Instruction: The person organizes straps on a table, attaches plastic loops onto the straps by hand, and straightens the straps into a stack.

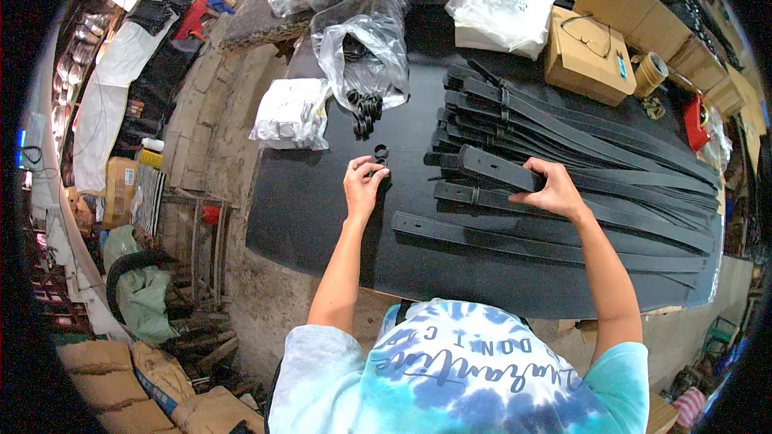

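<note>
My left hand (363, 186) pinches a small black belt loop (382, 151) between thumb and fingertips, just over the table. The fingers partly cover it, so I cannot tell whether more than one loop is there. My right hand (555, 191) grips a black belt strap (492, 169) near its end, thumb on one edge and fingers on the other. That end is raised over a pile of black straps (579, 135) running off to the right. Nearer to me, another strap (515, 241) lies apart from the pile. Farther off sits a small heap of black loops (367, 112).
A dark tabletop (322, 225) carries everything. At its far side are a clear plastic bag (378, 24), a white packet (291, 116), a white plastic-wrapped bundle (500, 12), a cardboard box (583, 64) with glasses on top, a tape roll (650, 74) and a red object (695, 123).
</note>
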A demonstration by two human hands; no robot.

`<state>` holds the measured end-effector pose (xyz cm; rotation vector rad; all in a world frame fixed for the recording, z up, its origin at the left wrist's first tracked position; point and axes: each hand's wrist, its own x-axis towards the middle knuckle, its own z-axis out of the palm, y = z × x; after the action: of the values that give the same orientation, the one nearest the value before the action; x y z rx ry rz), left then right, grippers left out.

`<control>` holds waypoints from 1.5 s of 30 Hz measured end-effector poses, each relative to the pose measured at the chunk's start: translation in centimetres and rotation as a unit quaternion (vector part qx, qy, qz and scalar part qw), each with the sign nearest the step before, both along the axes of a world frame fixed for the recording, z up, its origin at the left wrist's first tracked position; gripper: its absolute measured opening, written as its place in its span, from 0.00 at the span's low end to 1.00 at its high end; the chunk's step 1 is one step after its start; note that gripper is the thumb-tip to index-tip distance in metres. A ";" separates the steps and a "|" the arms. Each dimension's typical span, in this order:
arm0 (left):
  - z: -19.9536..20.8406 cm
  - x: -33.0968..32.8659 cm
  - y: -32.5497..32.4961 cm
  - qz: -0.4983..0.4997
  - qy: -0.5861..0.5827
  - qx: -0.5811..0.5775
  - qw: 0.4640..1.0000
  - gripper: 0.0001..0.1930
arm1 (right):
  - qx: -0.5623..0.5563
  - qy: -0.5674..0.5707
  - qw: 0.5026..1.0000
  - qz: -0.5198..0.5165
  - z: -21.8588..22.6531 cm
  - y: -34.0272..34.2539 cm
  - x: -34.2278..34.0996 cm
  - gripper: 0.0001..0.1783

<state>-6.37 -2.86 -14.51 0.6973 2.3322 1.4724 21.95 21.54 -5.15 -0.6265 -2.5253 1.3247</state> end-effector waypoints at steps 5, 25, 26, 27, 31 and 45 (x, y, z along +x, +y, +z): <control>-1.6 -1.2 -1.3 -0.005 0.276 0.021 0.961 0.07 | 0.019 0.009 1.000 0.010 0.3 0.1 -0.2 0.24; 4.9 8.9 5.6 -0.169 -0.578 0.349 0.718 0.12 | -0.067 0.005 0.997 -0.031 1.1 1.0 0.9 0.21; 4.7 9.2 5.7 -0.170 -0.578 0.348 0.718 0.12 | -0.045 0.000 0.998 -0.042 1.3 1.0 1.0 0.21; 5.2 9.6 5.9 -0.159 -0.577 0.349 0.721 0.13 | -0.023 -0.005 0.998 -0.053 1.5 1.0 1.1 0.21; 5.3 10.0 6.4 -0.144 -0.576 0.374 0.712 0.15 | -0.021 0.015 0.997 -0.078 2.1 0.6 1.1 0.18; 5.6 10.5 7.7 -0.131 -0.439 0.368 0.809 0.25 | -0.021 -0.040 0.998 -0.032 2.4 0.9 0.6 0.20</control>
<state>4.16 4.83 -8.91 0.3269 0.9163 1.9729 22.55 22.48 -2.70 -0.7770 -2.5228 1.3593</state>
